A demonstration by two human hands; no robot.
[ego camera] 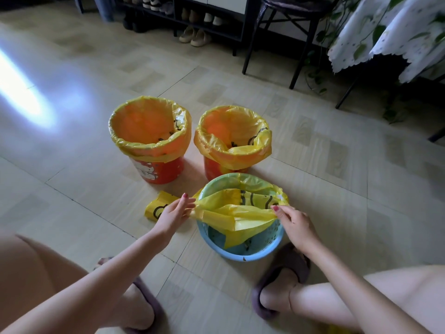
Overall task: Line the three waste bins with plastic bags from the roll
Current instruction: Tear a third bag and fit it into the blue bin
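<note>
Slippers: two mauve fabric slippers [281,273] are worn on the feet planted either side of the work, the right one just beside the near bin.
Left hand: the left hand [172,214] is curled on the left end of the thin yellow plastic bag [237,213], which is pinched between thumb and fingers.
Right hand: the right hand [295,225] is closed in a pinch on the bag's right end, near the rim.
Why held so: the bag's near edge is drawn taut between both hands across the mouth, apparently so that it can be spread and folded over the near rim.
Near bin: the round pale-blue perforated plastic bin [240,253] is only half lined; the far rim is already covered, the near rim is bare.
Bag roll: the yellow printed roll of bags [157,208] lies on the floor just left of the blue bin, partly hidden by the left hand.
Far bins: the left orange-red cartoon-printed bin [157,171] and the right orange-red bin [216,169] are seen fully lined, yellow film folded over their rims.
Progress: two of three are judged finished.
Obstructions: nothing is seen between hands and rim; the right slipper crowds the bin.
Surroundings: a dark metal chair [289,32], a shoe rack [183,22] and a white patterned tablecloth [390,34] stand well apart behind.
</note>
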